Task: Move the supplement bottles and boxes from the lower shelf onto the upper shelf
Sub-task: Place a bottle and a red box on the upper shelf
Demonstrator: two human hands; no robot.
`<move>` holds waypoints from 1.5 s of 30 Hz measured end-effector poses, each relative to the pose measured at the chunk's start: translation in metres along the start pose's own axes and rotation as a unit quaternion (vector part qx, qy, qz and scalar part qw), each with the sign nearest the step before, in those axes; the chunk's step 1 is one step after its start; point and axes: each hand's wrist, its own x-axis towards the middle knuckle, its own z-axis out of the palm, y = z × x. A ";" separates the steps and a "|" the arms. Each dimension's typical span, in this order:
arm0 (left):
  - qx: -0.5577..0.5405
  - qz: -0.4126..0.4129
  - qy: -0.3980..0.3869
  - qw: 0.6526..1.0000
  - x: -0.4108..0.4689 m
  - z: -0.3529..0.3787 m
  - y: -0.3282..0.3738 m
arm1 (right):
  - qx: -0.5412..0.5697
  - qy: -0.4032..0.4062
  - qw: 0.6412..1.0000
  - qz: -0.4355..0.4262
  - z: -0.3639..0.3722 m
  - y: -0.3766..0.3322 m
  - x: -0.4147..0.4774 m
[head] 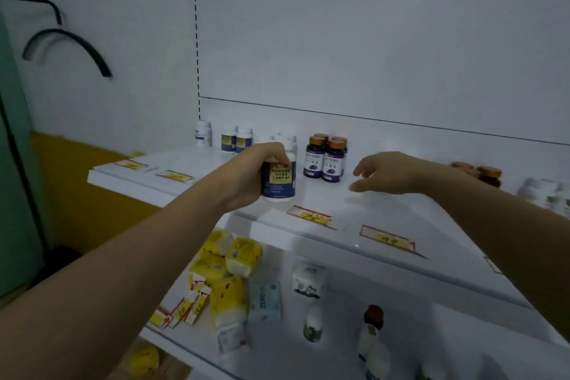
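Note:
My left hand [249, 171] grips a white bottle with a dark blue label [279, 179], held upright at the front of the upper shelf [385, 213]. My right hand [388, 173] hovers over the same shelf with relaxed fingers and holds nothing. A group of purple-labelled bottles with orange caps [327, 157] stands between the two hands. More white bottles [236, 139] stand at the back left. On the lower shelf [416, 333] lie yellow packs [225, 271], a white box [308, 281], a pale blue box [265, 302] and a few bottles [313, 322].
Brown-capped bottles [489, 176] and blurred white bottles [546, 197] stand on the upper shelf at the right. Red and yellow price tags [311, 216] line its front edge. A black cable [71, 43] hangs on the wall at the left.

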 end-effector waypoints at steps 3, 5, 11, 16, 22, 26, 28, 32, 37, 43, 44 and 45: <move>0.020 -0.005 0.005 1.000 0.020 -0.031 0.002 | 0.018 -0.008 1.000 -0.015 0.007 -0.020 0.040; 0.054 -0.005 0.022 0.998 0.035 -0.055 0.004 | 0.028 -0.016 0.999 -0.024 0.010 -0.034 0.065; 0.076 0.015 0.059 0.995 0.074 -0.122 0.018 | 0.001 -0.026 0.999 -0.046 0.021 -0.085 0.128; 0.072 0.029 0.074 0.994 0.109 -0.181 0.016 | -0.015 -0.031 0.999 -0.038 0.033 -0.134 0.167; 0.148 0.055 0.036 0.987 0.145 -0.257 0.012 | -0.004 -0.027 0.999 0.029 0.048 -0.195 0.212; 0.169 0.055 0.029 0.984 0.175 -0.292 0.007 | 0.010 -0.034 0.996 0.085 0.053 -0.221 0.234; 0.149 0.046 0.019 0.988 0.190 -0.299 0.000 | 0.004 -0.042 0.993 0.106 0.054 -0.231 0.239; 0.155 0.066 0.000 0.986 0.219 -0.301 -0.011 | -0.016 -0.057 0.989 0.133 0.057 -0.240 0.248; 0.204 0.095 0.001 0.974 0.247 -0.298 -0.019 | 0.001 -0.045 0.988 0.145 0.059 -0.242 0.261; 0.228 0.109 0.002 0.968 0.258 -0.295 -0.020 | 0.019 -0.031 0.990 0.134 0.057 -0.242 0.261; 0.231 0.110 0.002 0.967 0.258 -0.295 -0.020 | 0.021 -0.030 0.991 0.132 0.056 -0.242 0.260; 0.237 0.113 0.003 0.965 0.258 -0.295 -0.021 | 0.023 -0.028 0.991 0.131 0.055 -0.243 0.259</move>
